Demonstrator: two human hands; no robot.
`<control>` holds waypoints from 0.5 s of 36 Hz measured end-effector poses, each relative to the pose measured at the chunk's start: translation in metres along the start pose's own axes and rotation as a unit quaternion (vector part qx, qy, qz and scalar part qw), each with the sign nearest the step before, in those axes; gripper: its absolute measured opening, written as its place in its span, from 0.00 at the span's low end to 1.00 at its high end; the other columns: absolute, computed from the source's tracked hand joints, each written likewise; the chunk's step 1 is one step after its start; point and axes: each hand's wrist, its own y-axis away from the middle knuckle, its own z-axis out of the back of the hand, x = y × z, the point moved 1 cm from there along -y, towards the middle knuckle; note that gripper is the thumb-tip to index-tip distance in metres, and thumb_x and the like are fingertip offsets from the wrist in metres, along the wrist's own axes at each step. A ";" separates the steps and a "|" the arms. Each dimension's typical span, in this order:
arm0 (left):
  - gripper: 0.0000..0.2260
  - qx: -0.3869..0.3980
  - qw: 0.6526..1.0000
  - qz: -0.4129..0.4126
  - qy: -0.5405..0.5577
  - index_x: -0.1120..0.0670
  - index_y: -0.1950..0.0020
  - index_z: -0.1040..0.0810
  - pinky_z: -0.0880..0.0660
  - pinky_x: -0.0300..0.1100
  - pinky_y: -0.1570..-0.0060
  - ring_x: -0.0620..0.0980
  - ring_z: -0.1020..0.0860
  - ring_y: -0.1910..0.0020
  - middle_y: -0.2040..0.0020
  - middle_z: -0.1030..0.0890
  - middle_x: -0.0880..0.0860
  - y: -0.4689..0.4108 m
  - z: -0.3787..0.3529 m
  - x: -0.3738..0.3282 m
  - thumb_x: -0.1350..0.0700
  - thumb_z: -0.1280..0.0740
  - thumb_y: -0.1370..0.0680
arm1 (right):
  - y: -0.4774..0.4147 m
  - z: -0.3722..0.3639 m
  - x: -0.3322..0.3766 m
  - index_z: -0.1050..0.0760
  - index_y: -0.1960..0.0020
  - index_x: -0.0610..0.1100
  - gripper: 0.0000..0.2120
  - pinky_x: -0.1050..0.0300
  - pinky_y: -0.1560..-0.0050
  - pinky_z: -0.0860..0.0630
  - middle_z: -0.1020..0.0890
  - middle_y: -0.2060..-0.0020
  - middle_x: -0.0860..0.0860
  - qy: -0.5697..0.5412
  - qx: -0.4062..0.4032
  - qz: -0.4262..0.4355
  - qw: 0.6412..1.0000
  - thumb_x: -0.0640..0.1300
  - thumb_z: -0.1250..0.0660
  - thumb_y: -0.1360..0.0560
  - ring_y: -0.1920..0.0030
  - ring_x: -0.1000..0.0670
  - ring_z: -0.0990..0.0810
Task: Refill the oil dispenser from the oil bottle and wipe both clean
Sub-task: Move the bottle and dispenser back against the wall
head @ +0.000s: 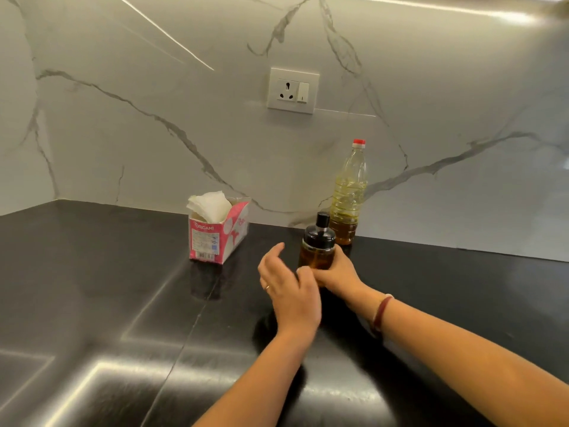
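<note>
1. On the black worktop (pixel 92 303), polished enough to throw back broad streaks of light, the oil dispenser (pixel 317 254) stood upright near the middle, just in front of the oil bottle (pixel 349 195).
2. The dispenser was a short, round jar of clear glass with amber oil inside. It was capped by a wide, glossy black lid (pixel 320 232) with a narrower black knob on top.
3. The right hand (pixel 337 275) was wrapped round the lower part of the glass from the right, its fingers curled about it. A dark red bracelet (pixel 381 312) sat on that wrist.
4. The left hand (pixel 289 291) hovered just left of the dispenser, fingers loosely spread and relaxed, gripping nothing. It overlapped the right hand's fingertips, and I could not tell whether the two touched. A thin ring (pixel 267 287) showed on one finger.
5. The oil bottle stood upright close to the wall (pixel 154 118). It was tall, made of ribbed clear plastic, and had a red screw cap (pixel 359 142). Its contents were amber at the base and paler yellow higher up.
6. To the left, well apart from both, stood a pink-and-white cardboard tissue box (pixel 215 238). Its top was open, with soft white tissues (pixel 209 204) rising out.
7. The wall was a smooth white slab with grey marble veins, carrying a white rectangular socket plate (pixel 292 90).
</note>
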 end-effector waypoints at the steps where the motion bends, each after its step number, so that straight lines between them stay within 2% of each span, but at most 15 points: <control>1: 0.23 -0.003 0.999 0.042 0.015 0.53 0.27 0.36 0.43 0.42 0.30 0.54 0.41 0.27 0.27 0.40 0.54 -0.002 0.000 0.002 0.64 0.39 0.22 | -0.002 0.001 -0.003 0.33 0.38 0.48 0.34 0.54 0.39 0.28 0.24 0.43 0.52 -0.009 -0.004 -0.002 1.000 0.48 0.20 0.37 0.39 0.51 0.25; 3: 0.23 -0.003 0.996 0.087 0.024 0.52 0.27 0.37 0.40 0.46 0.33 0.55 0.40 0.27 0.26 0.41 0.53 -0.002 -0.001 0.006 0.64 0.40 0.21 | -0.010 0.003 -0.011 0.35 0.37 0.49 0.34 0.55 0.39 0.31 0.26 0.40 0.51 0.010 -0.023 -0.006 1.000 0.49 0.20 0.37 0.38 0.50 0.27; 6: 0.23 0.010 0.998 0.068 0.010 0.52 0.27 0.38 0.38 0.49 0.31 0.55 0.39 0.28 0.26 0.41 0.52 -0.002 -0.001 0.008 0.64 0.40 0.21 | -0.025 0.006 -0.016 0.37 0.32 0.46 0.37 0.54 0.38 0.33 0.28 0.35 0.48 0.032 -0.044 -0.004 0.999 0.49 0.22 0.34 0.34 0.47 0.30; 11: 0.23 0.031 0.997 0.072 -0.016 0.51 0.27 0.38 0.36 0.55 0.29 0.57 0.35 0.30 0.27 0.40 0.52 -0.002 -0.001 0.011 0.63 0.39 0.21 | -0.051 -0.003 -0.022 0.38 0.32 0.44 0.35 0.57 0.42 0.34 0.29 0.35 0.46 0.043 -0.068 -0.002 0.997 0.49 0.24 0.32 0.34 0.45 0.29; 18: 0.24 0.043 0.996 0.070 -0.033 0.50 0.27 0.38 0.35 0.54 0.30 0.57 0.34 0.31 0.28 0.40 0.50 -0.002 -0.003 0.014 0.63 0.38 0.22 | -0.086 -0.024 -0.017 0.41 0.29 0.43 0.38 0.51 0.37 0.31 0.28 0.34 0.45 0.062 -0.049 -0.019 0.997 0.51 0.25 0.31 0.34 0.43 0.28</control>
